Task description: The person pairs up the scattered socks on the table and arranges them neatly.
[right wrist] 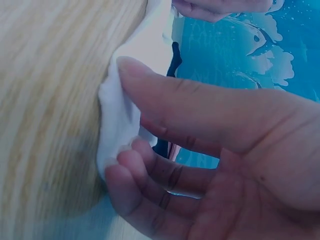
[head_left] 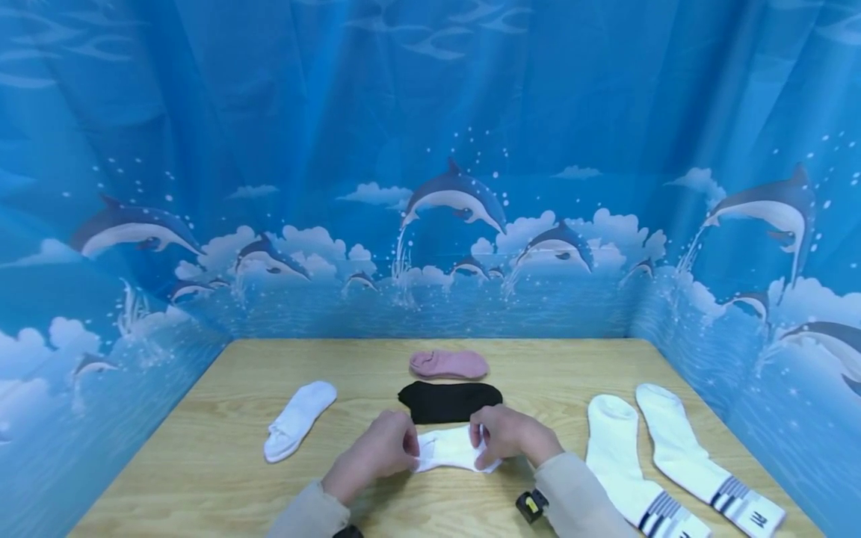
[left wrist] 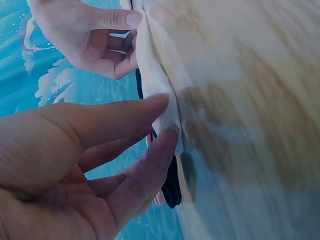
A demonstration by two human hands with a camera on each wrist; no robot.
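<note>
A short white sock (head_left: 447, 448) lies crosswise on the table between the two hands. At its left end the left hand (head_left: 388, 446) pinches the fabric between thumb and fingertips, seen close in the left wrist view. The right hand (head_left: 509, 435) holds the other end; in the right wrist view its thumb (right wrist: 165, 95) lies on the white cloth and its curled fingers (right wrist: 135, 180) touch the edge below. Just beyond the white sock is a black sock (head_left: 447, 402), laid flat. Behind that lies a pink sock (head_left: 451, 364).
Another short white sock (head_left: 300, 420) lies slanted on the left. Two long white socks with striped cuffs, a nearer one (head_left: 613, 444) and an outer one (head_left: 679, 441), lie on the right. A blue dolphin-print curtain (head_left: 430, 112) surrounds the wooden table (head_left: 222, 418) at the back and sides.
</note>
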